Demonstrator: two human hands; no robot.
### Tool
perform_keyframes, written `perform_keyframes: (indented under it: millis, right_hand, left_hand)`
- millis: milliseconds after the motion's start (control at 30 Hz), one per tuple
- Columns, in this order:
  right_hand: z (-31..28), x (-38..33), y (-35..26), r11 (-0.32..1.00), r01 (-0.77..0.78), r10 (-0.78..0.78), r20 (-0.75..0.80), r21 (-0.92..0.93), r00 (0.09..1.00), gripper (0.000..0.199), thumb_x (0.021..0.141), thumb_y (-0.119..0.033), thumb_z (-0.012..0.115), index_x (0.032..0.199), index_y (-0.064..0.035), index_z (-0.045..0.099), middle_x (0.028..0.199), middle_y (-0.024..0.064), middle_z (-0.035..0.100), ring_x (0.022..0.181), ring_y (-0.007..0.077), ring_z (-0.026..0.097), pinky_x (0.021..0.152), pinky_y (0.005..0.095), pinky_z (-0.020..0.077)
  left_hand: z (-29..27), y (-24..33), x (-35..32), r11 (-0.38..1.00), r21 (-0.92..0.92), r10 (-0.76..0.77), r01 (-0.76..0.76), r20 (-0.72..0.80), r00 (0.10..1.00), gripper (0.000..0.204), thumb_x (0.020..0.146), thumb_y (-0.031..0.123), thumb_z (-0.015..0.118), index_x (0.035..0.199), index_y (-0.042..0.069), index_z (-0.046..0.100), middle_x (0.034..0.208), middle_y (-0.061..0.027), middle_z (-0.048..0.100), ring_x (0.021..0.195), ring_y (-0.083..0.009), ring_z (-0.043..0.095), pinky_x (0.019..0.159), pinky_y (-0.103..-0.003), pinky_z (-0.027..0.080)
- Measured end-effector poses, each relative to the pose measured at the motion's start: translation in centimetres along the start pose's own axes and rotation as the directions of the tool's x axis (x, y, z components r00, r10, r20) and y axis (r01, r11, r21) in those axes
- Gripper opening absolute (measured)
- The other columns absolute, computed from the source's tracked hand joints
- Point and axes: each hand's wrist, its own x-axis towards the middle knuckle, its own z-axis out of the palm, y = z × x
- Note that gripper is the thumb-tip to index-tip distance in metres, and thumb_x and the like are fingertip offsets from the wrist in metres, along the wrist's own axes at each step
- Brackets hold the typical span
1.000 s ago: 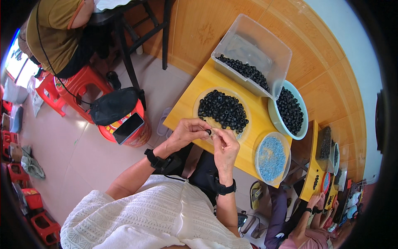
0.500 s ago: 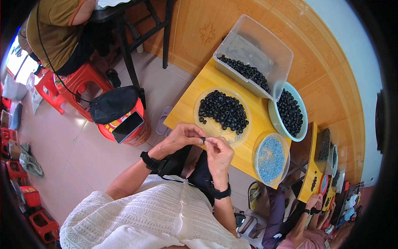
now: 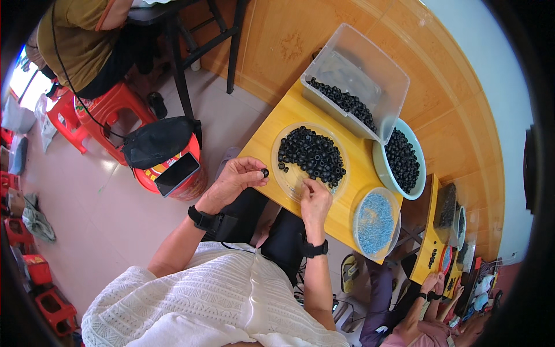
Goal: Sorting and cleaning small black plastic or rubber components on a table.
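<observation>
Head view: the left hand [image 3: 234, 180] pinches a small black ring [image 3: 265, 172], glossy and round with a central hole, at 9 o'clock of the clear plate [image 3: 287, 179] on the yellow table [image 3: 272, 136]. The right hand [image 3: 315, 199], fingers curled, rests on the plate's 6 o'clock rim; whether its grip holds anything cannot be told. Half a second earlier both hands met together; now they are apart.

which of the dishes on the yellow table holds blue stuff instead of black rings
The round clear dish at the table's near right corner, right of the right hand. It holds pale blue bits; the clear plate, green bowl and plastic bin hold black rings.
</observation>
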Motion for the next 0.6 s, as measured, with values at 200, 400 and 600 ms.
perform_keyframes:
  millis: [200, 400, 600]
  right_hand:
    - [3.2, 2.8, -1.1, 0.997, 0.012, -0.004, 0.099, -0.083, 0.995, 0.015, 0.07, -0.007, 0.064, 0.083, 0.0003, 0.065, 0.075, 0.0171, 0.06, 0.069, 0.0328, 0.06, 0.064, 0.0391, 0.0474]
    - [3.9, 3.7, -1.1, 0.979, -0.02, 0.05, 0.144, -0.201, 0.988, 0.016, 0.066, -0.006, 0.066, 0.081, -0.001, 0.065, 0.079, 0.0166, 0.06, 0.072, 0.0329, 0.06, 0.066, 0.0391, 0.0478]
    - [3.9, 3.5, -1.0, 0.986, 0.033, -0.016, 0.103, -0.164, 0.995, 0.019, 0.065, -0.003, 0.064, 0.083, -0.0016, 0.065, 0.076, 0.0151, 0.06, 0.071, 0.0311, 0.06, 0.065, 0.0377, 0.0482]
  left_hand:
    - [-0.1, 0.0, -0.2, 1.0, -0.018, 0.007, -0.007, 0.012, 1.0, 0.016, 0.08, 0.001, 0.063, 0.097, 0.001, 0.06, 0.09, -0.0068, 0.063, 0.079, -0.0164, 0.065, 0.076, -0.027, 0.053]
    - [-0.2, 0.1, -0.4, 1.0, 0.006, 0.0, 0.0, 0.009, 1.0, 0.016, 0.081, 0.002, 0.063, 0.097, 0.001, 0.059, 0.09, -0.0061, 0.063, 0.079, -0.0157, 0.064, 0.076, -0.026, 0.053]
    - [-0.5, -0.2, -0.3, 0.999, -0.032, 0.008, -0.007, 0.047, 0.999, 0.017, 0.081, 0.002, 0.062, 0.098, 0.001, 0.058, 0.09, -0.006, 0.063, 0.081, -0.0155, 0.064, 0.077, -0.026, 0.053]
